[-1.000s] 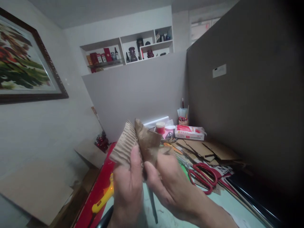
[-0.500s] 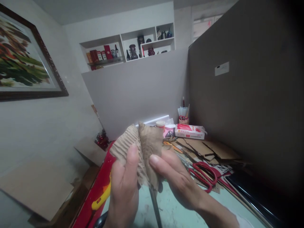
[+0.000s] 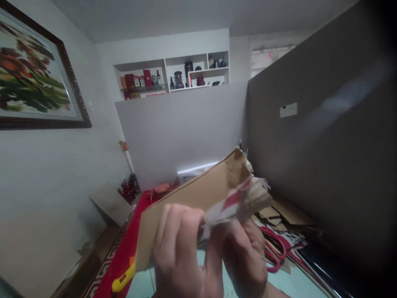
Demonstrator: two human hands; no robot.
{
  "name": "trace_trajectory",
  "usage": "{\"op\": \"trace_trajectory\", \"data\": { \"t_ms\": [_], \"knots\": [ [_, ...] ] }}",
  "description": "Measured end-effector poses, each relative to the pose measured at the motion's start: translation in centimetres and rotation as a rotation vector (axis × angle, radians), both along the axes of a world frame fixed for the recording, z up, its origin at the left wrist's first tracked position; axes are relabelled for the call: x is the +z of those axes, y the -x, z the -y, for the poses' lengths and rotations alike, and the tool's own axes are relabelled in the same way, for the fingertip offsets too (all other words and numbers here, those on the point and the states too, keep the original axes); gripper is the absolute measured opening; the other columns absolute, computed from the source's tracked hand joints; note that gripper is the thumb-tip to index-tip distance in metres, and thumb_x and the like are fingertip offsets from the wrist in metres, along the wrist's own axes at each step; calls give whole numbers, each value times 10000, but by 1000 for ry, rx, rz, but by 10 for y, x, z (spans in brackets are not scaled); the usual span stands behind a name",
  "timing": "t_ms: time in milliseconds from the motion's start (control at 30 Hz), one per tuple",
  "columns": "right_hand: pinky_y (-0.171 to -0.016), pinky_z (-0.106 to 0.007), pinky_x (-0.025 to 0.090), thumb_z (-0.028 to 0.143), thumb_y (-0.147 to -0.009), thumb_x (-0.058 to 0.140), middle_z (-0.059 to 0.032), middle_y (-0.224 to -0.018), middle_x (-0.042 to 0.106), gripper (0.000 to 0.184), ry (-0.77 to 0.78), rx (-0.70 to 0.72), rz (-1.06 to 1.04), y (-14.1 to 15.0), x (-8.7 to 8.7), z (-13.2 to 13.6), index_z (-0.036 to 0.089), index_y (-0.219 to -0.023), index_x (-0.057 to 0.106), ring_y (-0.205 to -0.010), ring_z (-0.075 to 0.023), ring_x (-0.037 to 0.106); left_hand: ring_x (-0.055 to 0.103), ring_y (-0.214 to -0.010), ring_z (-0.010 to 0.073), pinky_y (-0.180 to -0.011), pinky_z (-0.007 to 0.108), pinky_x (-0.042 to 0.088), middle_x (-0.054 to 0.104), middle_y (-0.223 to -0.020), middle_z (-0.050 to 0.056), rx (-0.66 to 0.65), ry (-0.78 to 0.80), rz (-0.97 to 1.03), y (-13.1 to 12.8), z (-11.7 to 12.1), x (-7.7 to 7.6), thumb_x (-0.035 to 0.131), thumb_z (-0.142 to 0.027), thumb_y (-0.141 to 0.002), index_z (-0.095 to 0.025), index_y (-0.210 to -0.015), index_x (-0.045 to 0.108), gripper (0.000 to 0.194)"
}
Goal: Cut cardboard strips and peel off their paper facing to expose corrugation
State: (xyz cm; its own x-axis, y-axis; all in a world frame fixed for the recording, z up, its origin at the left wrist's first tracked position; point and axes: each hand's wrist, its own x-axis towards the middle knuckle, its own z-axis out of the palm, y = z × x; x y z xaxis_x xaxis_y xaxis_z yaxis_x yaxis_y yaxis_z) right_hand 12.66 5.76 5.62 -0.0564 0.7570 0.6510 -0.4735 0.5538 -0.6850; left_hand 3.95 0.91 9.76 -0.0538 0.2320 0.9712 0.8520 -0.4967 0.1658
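Observation:
A brown piece of cardboard (image 3: 189,188) is held up tilted in front of me, its far right edge ragged and torn. Part of its printed white-and-red surface layer (image 3: 228,209) is crumpled and folded along the near side. My left hand (image 3: 182,248) is closed on the cardboard's near edge, fingers bent over it. Beside it, my right hand (image 3: 245,252) is closed on the torn right part, with its fingertips partly hidden. Red-handled scissors (image 3: 276,248) lie on the table just right of my right hand. A yellow utility knife (image 3: 124,279) lies left of my left hand.
A red cloth (image 3: 133,231) borders the left of the pale green mat (image 3: 291,283). Cardboard scraps (image 3: 291,215) and a dark glossy object (image 3: 328,269) lie on the right. Grey partitions (image 3: 182,136) stand behind and to the right.
The cardboard has turned over and swung up, now showing a broad smooth face instead of the ribbed, peeled one. Both hands have rotated with it, and the view has tilted up slightly.

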Motion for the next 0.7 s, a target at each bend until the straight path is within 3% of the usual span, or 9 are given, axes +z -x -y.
{"op": "trace_trajectory", "data": {
  "t_ms": [100, 200, 333, 433, 467, 700],
  "knots": [
    [-673, -268, 526, 427, -974, 573, -19, -767, 652, 271, 162, -5, -118, 0, -6, 4, 241, -806, 678, -674, -182, 599, 454, -670, 164, -596, 313, 368, 511, -722, 20, 73, -157, -72, -2, -2, 2, 730, -118, -799, -179, -798, 555, 185],
    [-648, -263, 529, 413, -977, 562, -17, -706, 634, 305, 136, -122, -57, -2, -6, 7, 235, -757, 675, -659, -183, 600, 465, -632, 163, -566, 304, 376, 516, -696, 22, 101, -221, -107, -2, -3, 2, 732, -135, -785, -184, -768, 558, 182],
    [-667, -281, 501, 356, -989, 532, -30, -750, 649, 278, -31, -244, 52, -8, 7, 3, 222, -791, 676, -702, -193, 606, 471, -546, 144, -521, 275, 372, 464, -649, -22, 72, -17, -129, 5, -7, -4, 638, -159, -885, -219, -795, 535, 149],
    [-687, -293, 476, 280, -1016, 424, -17, -686, 607, 346, -208, -277, 255, -12, 19, -2, 214, -731, 609, -658, -179, 593, 588, -591, 153, -581, 261, 442, 591, -726, 6, 71, 132, -123, 9, -9, -8, 552, -199, -955, -203, -960, 565, 15],
    [-692, -300, 469, 264, -1018, 400, -10, -663, 584, 354, -243, -282, 312, -13, 22, -4, 215, -715, 576, -631, -173, 578, 624, -618, 161, -610, 261, 463, 634, -759, 27, 73, 167, -113, 9, -9, -8, 523, -213, -972, -189, -1010, 575, 69],
    [-678, -312, 439, 274, -1012, 400, 1, -695, 539, 248, -243, -219, 499, -17, 34, -7, 227, -775, 457, -666, -182, 556, 666, -595, 273, -550, 362, 452, 664, -678, 84, 198, 381, -39, 9, -15, -14, 347, -328, -1032, -206, -941, 535, 241]
  ]
}}
